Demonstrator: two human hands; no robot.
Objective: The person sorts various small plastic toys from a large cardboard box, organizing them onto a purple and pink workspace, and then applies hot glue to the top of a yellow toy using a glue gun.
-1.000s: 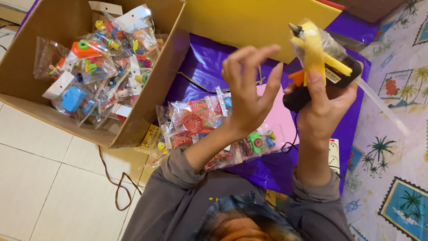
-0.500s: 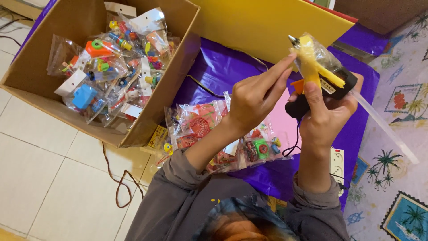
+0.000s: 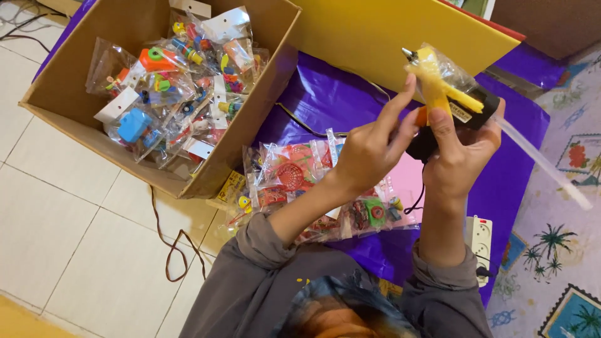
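Observation:
My right hand [image 3: 460,156] grips a black and orange glue gun [image 3: 481,107], held up over the purple sheet [image 3: 325,94]. A clear glue stick [image 3: 541,166] juts from the gun's back toward the lower right. A small clear plastic packet with a yellow toy [image 3: 438,78] lies against the top of the gun. My left hand [image 3: 369,153] reaches across from the left, its fingertips pinching that packet near the nozzle. Below my hands, a pile of clear toy packets [image 3: 294,175] rests on the purple sheet.
An open cardboard box [image 3: 250,134] filled with several toy packets stands at the upper left. A yellow board [image 3: 375,37] leans at the back. A pink sheet [image 3: 410,178] and a white power strip [image 3: 480,241] lie near my right arm. A brown cable [image 3: 175,244] loops on the tiled floor.
My left hand went from spread open beside the gun to pinching the packet at its tip. My right hand kept hold of the gun, which barely moved.

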